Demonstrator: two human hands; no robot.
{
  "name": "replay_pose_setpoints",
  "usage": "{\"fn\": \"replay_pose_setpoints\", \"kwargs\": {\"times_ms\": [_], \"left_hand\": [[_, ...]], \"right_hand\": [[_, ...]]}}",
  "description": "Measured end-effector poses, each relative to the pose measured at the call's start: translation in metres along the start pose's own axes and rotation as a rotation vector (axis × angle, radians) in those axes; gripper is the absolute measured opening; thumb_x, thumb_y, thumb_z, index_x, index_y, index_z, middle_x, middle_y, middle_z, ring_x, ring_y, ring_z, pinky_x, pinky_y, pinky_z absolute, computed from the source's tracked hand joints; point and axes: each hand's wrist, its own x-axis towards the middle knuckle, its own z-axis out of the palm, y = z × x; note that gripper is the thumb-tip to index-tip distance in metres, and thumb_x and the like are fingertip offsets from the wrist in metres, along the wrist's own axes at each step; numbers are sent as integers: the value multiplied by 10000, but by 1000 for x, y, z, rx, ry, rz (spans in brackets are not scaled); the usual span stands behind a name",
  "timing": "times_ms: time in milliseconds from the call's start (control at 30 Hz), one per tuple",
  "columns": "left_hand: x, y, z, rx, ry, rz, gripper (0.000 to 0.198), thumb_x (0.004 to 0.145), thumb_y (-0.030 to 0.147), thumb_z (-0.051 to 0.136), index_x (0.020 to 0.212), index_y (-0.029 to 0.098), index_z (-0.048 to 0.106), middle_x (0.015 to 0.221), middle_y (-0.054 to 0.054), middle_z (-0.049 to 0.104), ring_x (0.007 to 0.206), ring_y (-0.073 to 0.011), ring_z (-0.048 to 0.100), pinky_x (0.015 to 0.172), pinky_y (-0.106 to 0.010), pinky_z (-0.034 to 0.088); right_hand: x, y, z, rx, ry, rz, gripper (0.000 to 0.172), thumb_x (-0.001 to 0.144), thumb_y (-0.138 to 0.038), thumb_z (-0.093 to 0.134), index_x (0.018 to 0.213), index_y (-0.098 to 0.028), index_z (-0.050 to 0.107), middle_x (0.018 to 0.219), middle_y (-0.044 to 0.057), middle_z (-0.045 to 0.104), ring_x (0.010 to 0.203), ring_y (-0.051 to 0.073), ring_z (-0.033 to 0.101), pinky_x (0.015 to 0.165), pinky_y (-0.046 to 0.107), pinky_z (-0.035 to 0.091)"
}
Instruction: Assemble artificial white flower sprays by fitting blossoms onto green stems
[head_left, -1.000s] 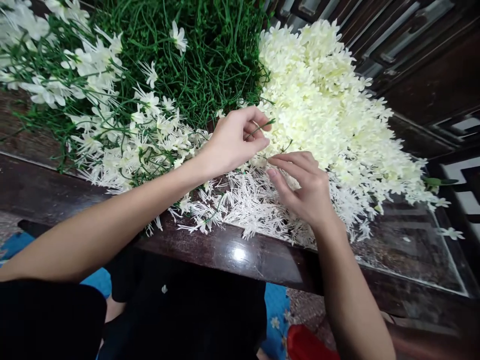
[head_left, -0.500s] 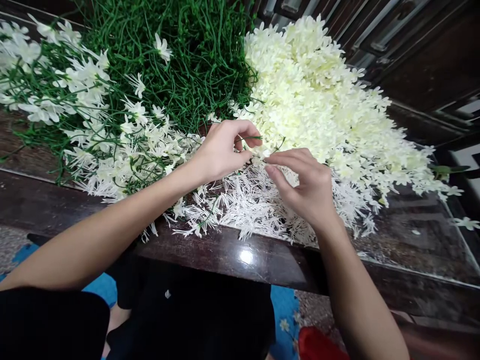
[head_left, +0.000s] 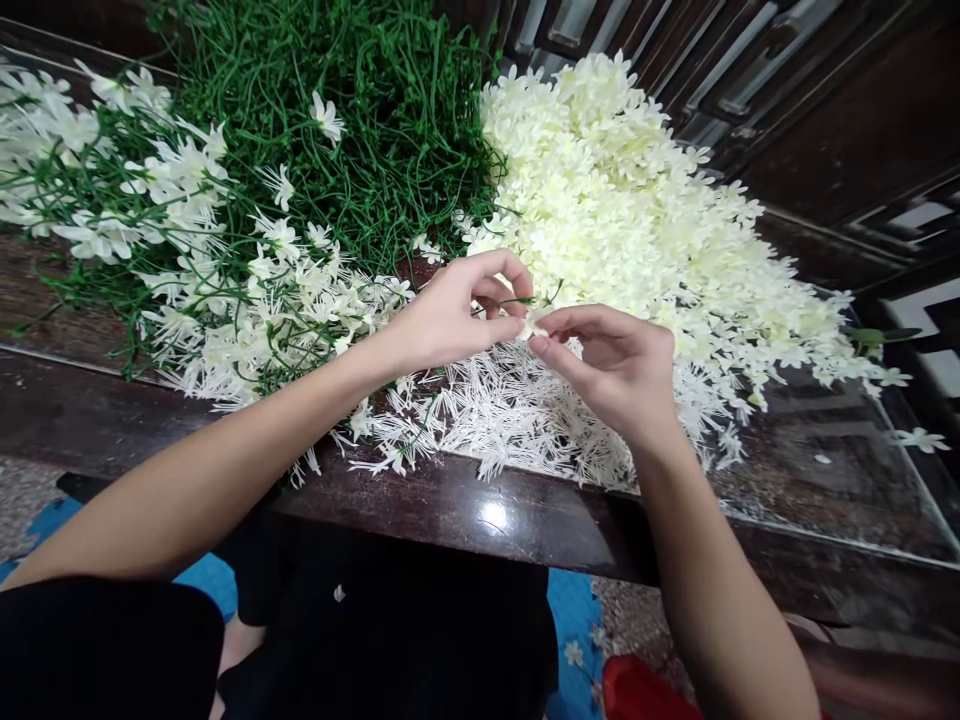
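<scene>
My left hand [head_left: 469, 305] is closed in a pinch on a thin green artificial stem [head_left: 517, 300], whose ends show beside the fingertips. Close against it, my right hand [head_left: 615, 365] pinches a small white artificial flower [head_left: 529, 328] between thumb and fingers. The two hands' fingertips almost meet, hiding where flower and stem come together. Below them lies a heap of white stamen pieces [head_left: 510, 410]. Just behind my hands rises a large pile of loose cream-white flower heads [head_left: 600, 190].
A thick mass of green stems [head_left: 345, 130] stands at the back. Flowers on stems [head_left: 180, 190] spread over the left side. Everything lies on a dark, glossy wooden surface [head_left: 420, 505] with a front edge near my lap. Something red [head_left: 645, 690] is at lower right.
Both hands have drawn closer, and the right fingertips now meet at the white flower. The left hand has shifted slightly right. The view has moved a little.
</scene>
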Motion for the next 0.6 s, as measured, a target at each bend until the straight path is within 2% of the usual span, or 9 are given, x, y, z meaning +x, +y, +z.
{"fn": "replay_pose_setpoints", "kwargs": {"times_ms": [133,267,400,600], "left_hand": [[-2,6,0,-22,-44,-21,75,787,172,717,860,158,720,960,-59,771,916,-173,707,826,-318,560],[-2,10,0,-26,-64,-64,167,798,157,681,918,154,796,973,-70,802,930,-192,724,852,-347,568],[-1,6,-1,-13,-61,-49,246,790,125,669,980,172,817,1009,-52,812,945,-179,722,875,-338,560],[1,2,-1,-5,-89,-67,146,815,196,714,916,152,809,913,-57,795,834,-162,698,791,-315,548]], "right_hand": [[2,1,-3,55,-10,18,228,840,-169,837,1044,-272,825,1013,30,821,852,190,763,817,389,662],[3,1,-4,96,-33,0,237,834,-150,852,1028,-284,828,914,6,807,810,177,755,802,378,665],[2,0,-4,98,-70,23,248,819,-128,853,1021,-265,816,890,-2,792,796,169,745,795,363,651],[1,-1,-4,87,-124,19,382,754,-184,933,1101,-273,803,995,8,809,885,191,759,872,391,648]]}}
